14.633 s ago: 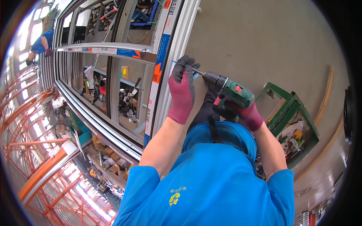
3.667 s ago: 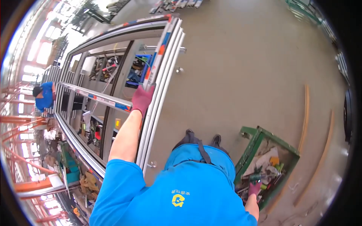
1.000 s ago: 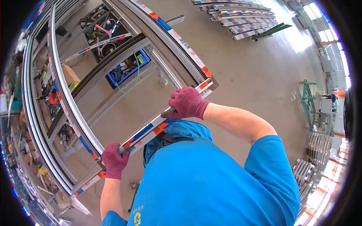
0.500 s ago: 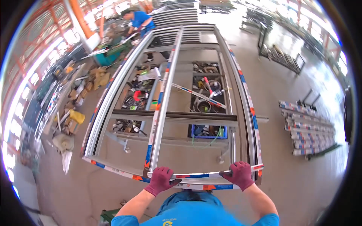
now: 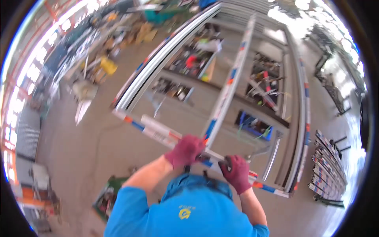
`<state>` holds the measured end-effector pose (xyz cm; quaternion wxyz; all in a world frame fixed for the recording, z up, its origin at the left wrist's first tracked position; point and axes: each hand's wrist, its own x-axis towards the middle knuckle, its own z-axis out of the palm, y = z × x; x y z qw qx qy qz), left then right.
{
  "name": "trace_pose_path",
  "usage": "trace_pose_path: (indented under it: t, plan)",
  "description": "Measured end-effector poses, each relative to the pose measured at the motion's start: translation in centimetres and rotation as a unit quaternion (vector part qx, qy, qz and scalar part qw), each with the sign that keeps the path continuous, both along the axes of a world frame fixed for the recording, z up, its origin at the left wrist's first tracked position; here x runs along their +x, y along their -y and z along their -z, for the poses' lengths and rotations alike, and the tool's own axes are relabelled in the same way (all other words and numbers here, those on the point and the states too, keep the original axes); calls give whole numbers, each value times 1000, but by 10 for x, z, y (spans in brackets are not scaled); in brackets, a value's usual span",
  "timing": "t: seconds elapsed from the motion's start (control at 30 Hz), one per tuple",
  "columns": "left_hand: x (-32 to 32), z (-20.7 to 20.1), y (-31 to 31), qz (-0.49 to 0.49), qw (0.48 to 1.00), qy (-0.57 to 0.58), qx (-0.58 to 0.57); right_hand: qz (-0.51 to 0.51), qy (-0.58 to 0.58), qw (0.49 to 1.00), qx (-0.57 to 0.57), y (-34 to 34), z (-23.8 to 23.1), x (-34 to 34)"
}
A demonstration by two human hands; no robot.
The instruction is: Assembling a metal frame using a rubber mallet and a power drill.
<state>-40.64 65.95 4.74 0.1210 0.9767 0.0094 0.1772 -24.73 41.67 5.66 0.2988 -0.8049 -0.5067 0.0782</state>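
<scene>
A large metal window-type frame (image 5: 294,179) lies flat in front of me, its rails wrapped in white, blue and orange-red film. Above its near rail is a loose slim metal profile (image 5: 161,128) in similar film, its left end jutting past my left hand. My left hand (image 5: 184,151), in a maroon glove, is closed around the profile near the frame's middle bar (image 5: 225,102). Farther right, my right hand (image 5: 237,173), also gloved, is curled over the profile close to its right end. Motion blurs both hands, and the gloves hide part of the profile.
Trays of hardware, including a blue bin (image 5: 254,125), sit below the frame. Stacked film-wrapped profiles (image 5: 327,170) rest on a rack at right. A green container (image 5: 104,197) stands behind me at left. Scraps and a yellow bag (image 5: 107,65) lie along the left side.
The view has turned, so the frame appears tilted and shifted. The profile has moved left along the near rail, and my hands have come closer together.
</scene>
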Motion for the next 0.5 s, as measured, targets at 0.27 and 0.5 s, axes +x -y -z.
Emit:
trace_pose_path:
  t: [0.27,0.5]
  plan:
    - [-106,24,-175,-48,995,-81,-22,-81,87,992,-49,-169,10,-100]
    - [-145,33,-229,-82,986,-124,-71,-102,38,992,-60,-232,24,-128]
